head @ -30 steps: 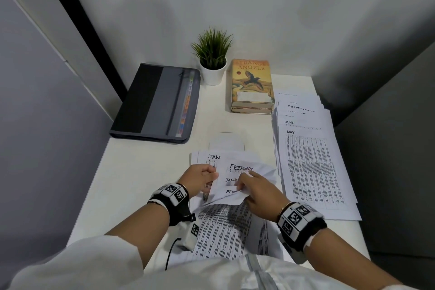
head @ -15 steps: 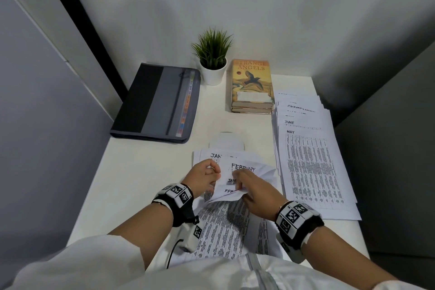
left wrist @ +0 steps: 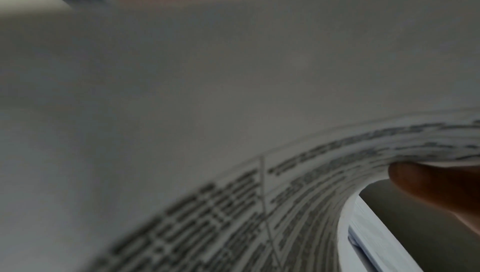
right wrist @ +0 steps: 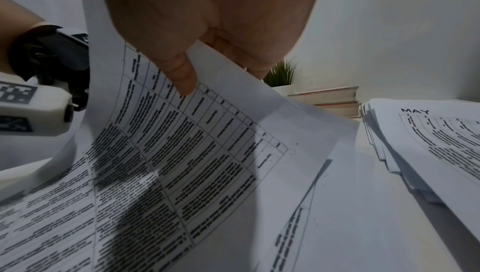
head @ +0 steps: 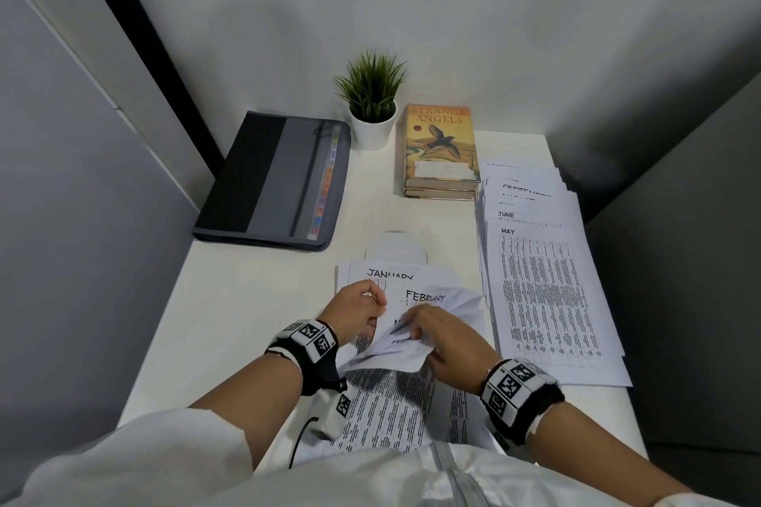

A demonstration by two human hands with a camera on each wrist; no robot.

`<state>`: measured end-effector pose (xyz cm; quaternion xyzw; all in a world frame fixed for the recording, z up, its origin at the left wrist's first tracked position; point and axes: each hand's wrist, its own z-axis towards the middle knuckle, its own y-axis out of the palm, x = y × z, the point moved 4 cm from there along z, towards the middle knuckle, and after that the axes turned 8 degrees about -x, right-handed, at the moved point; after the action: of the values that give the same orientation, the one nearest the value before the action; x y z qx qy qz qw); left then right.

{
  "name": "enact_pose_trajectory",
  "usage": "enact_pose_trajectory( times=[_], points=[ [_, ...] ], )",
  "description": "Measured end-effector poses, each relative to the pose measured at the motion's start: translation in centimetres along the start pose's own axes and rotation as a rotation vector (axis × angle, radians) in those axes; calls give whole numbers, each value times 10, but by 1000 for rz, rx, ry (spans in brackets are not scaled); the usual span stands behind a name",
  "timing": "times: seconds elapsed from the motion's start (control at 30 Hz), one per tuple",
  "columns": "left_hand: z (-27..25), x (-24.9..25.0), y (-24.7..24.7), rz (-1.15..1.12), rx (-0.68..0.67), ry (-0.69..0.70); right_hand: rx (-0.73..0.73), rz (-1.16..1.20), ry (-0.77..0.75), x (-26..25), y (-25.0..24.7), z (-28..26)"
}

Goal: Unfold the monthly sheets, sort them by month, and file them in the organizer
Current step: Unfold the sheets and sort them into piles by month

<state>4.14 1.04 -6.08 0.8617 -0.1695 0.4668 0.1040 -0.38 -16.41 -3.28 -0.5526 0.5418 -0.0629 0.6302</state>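
Your left hand (head: 357, 311) and right hand (head: 442, 335) both pinch the folded sheets (head: 412, 325) at the near-centre of the desk (head: 255, 300), lifted just off the flat sheets under them. Left fingers are curled onto the left edge. In the right wrist view your right hand (right wrist: 207, 19) has its thumb on the printed face and its fingers behind the sheet (right wrist: 202, 153).

Orientation: the folded sheets' FEBRUARY heading faces away from you, reading upright from your side. Long axis of the flat JANUARY sheet (head: 391, 274) below runs toward/away from you. The sorted stack (head: 547, 292) on the right lies the same way, MAY on top, JUNE and SEPTEMBER headings fanned out behind it.

The organizer (head: 271, 181) lies closed at far left, well apart from the sheets.

Hard to read: lower headings on the folded sheets are cut off by your fingers. Left wrist view is mostly blurred paper (left wrist: 233, 91); only one fingertip (left wrist: 428, 184) shows under a curled edge. Upper stack headings are partly covered.
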Motion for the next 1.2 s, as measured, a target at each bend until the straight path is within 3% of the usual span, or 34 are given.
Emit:
enact_pose_trajectory(
  times=[0.23,0.53,0.73,1.0,1.2],
  points=[
    [3,2,-3,272,93,86,-66,3,42,5,6,-8],
    [8,-5,0,358,61,84,-65,56,79,5,6,-7],
    [9,-6,-4,404,147,97,-77,22,106,7,7,-9],
    [13,10,3,889,208,220,-25,-44,73,3,-2,-3],
    [4,24,5,890,151,264,4,-70,58,-3,-13,0]
  ],
)
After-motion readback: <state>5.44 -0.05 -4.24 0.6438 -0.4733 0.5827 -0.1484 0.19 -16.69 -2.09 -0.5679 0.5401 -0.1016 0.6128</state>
